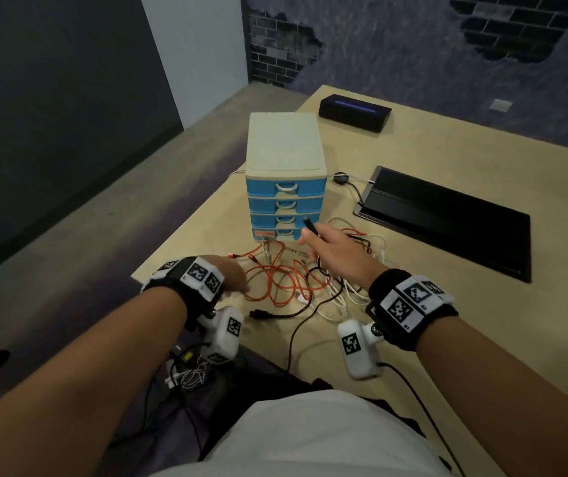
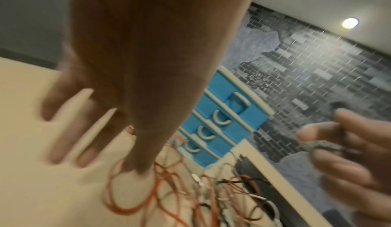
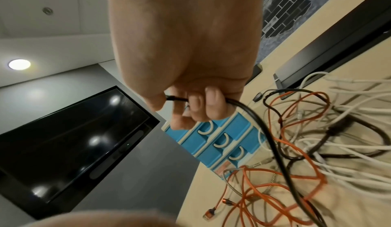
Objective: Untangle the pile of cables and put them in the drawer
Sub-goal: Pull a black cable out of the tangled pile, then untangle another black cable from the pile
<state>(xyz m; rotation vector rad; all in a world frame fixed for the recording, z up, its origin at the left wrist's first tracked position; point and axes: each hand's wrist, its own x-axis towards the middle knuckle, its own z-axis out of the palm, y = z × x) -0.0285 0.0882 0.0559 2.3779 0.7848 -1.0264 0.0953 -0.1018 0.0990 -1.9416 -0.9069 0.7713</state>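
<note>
A tangle of orange, white and black cables [image 1: 286, 284] lies on the table in front of a small drawer unit [image 1: 286, 177] with blue drawers, all closed. My right hand [image 1: 323, 241] is raised above the pile and grips a black cable [image 3: 249, 112] near its plug, which pokes out past the fingers [image 3: 198, 103]. The black cable trails down into the tangle. My left hand [image 1: 234, 275] hovers flat at the pile's left edge, fingers [image 2: 69, 127] spread and straight, its thumb down by an orange cable [image 2: 127, 197]. The drawer unit [image 2: 224, 123] shows beyond it.
A black flat panel [image 1: 447, 218] lies on the table [image 1: 413, 339] to the right, and a black box [image 1: 354, 113] sits behind the drawer unit. Camera wires run off the near table edge. A dark wall screen [image 3: 67, 143] shows in the right wrist view.
</note>
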